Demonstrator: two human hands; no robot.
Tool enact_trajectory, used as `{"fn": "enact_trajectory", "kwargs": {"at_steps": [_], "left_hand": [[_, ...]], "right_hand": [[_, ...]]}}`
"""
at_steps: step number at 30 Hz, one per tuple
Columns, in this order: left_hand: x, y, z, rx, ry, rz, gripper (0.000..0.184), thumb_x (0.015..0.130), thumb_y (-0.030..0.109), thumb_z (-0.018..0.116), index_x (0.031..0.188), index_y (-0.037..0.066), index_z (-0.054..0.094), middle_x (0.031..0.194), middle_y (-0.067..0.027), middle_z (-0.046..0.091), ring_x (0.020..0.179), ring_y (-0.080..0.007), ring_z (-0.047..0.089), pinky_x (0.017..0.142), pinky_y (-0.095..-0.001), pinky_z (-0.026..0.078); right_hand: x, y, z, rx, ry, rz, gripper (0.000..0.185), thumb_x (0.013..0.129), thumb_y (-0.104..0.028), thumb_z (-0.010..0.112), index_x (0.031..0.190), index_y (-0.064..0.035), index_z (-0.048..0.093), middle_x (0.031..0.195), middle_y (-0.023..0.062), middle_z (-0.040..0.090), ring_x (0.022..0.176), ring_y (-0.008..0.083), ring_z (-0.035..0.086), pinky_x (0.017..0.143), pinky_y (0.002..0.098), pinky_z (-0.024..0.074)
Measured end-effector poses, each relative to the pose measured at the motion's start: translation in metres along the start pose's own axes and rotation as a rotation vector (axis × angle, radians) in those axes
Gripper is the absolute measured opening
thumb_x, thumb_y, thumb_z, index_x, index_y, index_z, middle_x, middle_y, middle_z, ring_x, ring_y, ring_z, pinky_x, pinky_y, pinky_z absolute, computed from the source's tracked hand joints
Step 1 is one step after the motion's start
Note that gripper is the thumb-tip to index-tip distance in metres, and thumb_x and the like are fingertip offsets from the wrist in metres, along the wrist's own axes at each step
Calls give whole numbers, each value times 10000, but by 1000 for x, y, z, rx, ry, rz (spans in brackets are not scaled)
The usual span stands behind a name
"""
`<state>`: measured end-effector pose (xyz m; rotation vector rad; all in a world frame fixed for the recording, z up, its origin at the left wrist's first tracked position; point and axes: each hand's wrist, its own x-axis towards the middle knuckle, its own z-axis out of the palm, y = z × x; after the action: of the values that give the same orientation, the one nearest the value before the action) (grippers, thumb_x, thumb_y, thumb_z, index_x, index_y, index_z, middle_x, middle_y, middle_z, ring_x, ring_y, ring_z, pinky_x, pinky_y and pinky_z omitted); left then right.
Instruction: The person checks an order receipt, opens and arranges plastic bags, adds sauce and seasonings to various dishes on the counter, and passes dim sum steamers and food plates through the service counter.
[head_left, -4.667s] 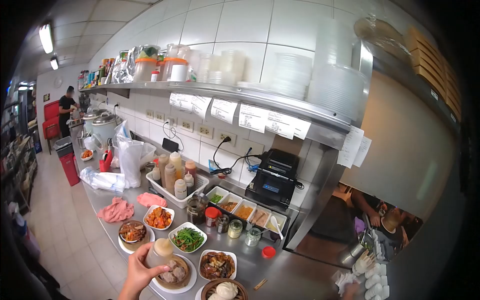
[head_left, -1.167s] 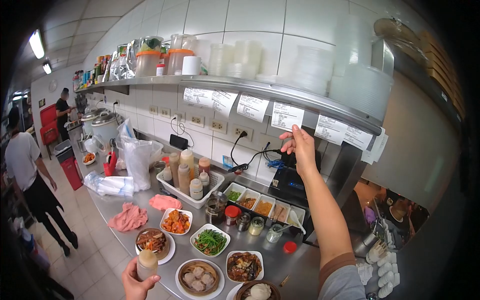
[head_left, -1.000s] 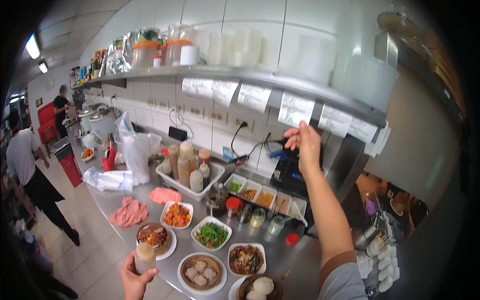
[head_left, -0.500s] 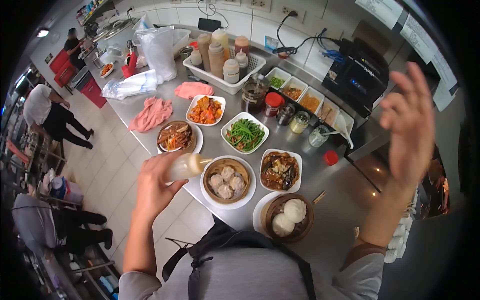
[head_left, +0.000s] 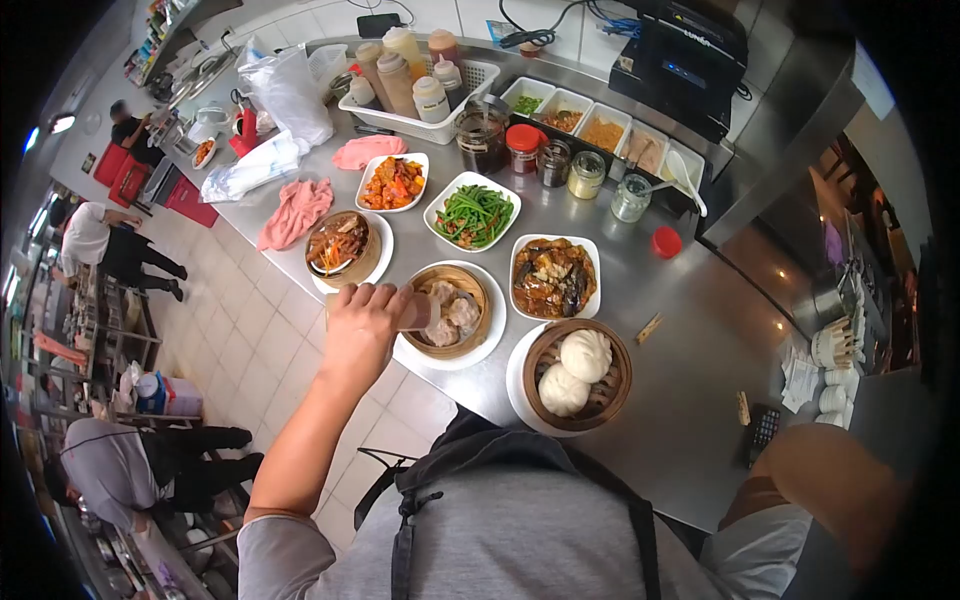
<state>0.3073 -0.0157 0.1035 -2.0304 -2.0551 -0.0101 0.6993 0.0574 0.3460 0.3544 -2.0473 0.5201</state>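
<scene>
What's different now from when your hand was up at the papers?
The right hand came down from the papers; only its arm shows now. The left hand moved toward the dumplings, and the bottle in its grip, upright before, is tipped. The dumplings, buns and beans stayed put.

A bottle (head_left: 418, 312) is held in the left hand (head_left: 365, 325), over the 9 o'clock side of the dumplings (head_left: 462, 314). From the dumplings, green beans (head_left: 474, 216) are seen at 12 o'clock, brown stew (head_left: 553, 282) at 2, white buns (head_left: 585, 356) at 4, and pink cloths (head_left: 297, 213) at 10.
</scene>
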Motion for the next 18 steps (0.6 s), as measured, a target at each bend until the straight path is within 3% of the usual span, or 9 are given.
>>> {"fn": "enact_trajectory", "kwargs": {"at_steps": [6, 9, 10, 13, 15, 17, 18], "left_hand": [[6, 0, 11, 52, 6, -55, 551, 620, 98, 768, 1159, 115, 653, 1052, -43, 671, 961, -226, 611, 848, -370, 443], [7, -4, 16, 133, 118, -39, 381, 743, 102, 618, 1120, 112, 675, 894, -36, 654, 842, -210, 596, 795, -349, 436], [6, -7, 18, 137, 130, -35, 402, 737, 99, 634, 1137, 109, 667, 903, -39, 651, 843, -214, 595, 800, -349, 437], [-4, -9, 16, 160, 90, -48, 425, 732, 96, 646, 1156, 107, 658, 925, -43, 652, 853, -218, 594, 808, -353, 437], [-17, -9, 13, 144, 49, -93, 425, 733, 96, 650, 1158, 104, 653, 943, -44, 653, 861, -219, 594, 814, -359, 439], [-26, -8, 9, 144, 29, -131, 424, 735, 97, 656, 1159, 103, 649, 960, -45, 655, 871, -218, 595, 822, -365, 440], [-30, -6, 6, 152, 29, -146, 423, 735, 99, 660, 1158, 102, 647, 969, -45, 657, 877, -217, 597, 827, -367, 440]], "right_hand": [[-26, -24, -14, -108, 7, -23, 464, 843, -299, 670, 1199, -34, 533, 1271, 206, 541, 1034, 293, 572, 828, 361, 470], [-46, -25, -23, -190, 54, 26, 434, 825, -283, 699, 1164, -48, 566, 1276, 204, 539, 1059, 311, 567, 851, 380, 469], [-56, -23, -26, -235, 73, 75, 423, 819, -278, 709, 1153, -53, 577, 1277, 203, 538, 1067, 317, 565, 859, 387, 469], [-105, 4, -17, -337, 37, 418, 393, 802, -263, 738, 1118, -67, 610, 1282, 202, 536, 1091, 335, 560, 882, 406, 468], [-146, 33, 7, -311, -121, 712, 374, 790, -252, 757, 1095, -77, 632, 1285, 200, 535, 1108, 347, 557, 897, 419, 468], [-181, 56, 36, -97, -368, 881, 493, 720, -128, 797, 1180, -125, 619, 1350, 191, 484, 1196, 381, 515, 984, 433, 440], [-197, 60, 50, -120, -403, 917, 512, 727, -127, 793, 1204, -137, 609, 1373, 194, 459, 1224, 386, 494, 1004, 441, 430]]}}
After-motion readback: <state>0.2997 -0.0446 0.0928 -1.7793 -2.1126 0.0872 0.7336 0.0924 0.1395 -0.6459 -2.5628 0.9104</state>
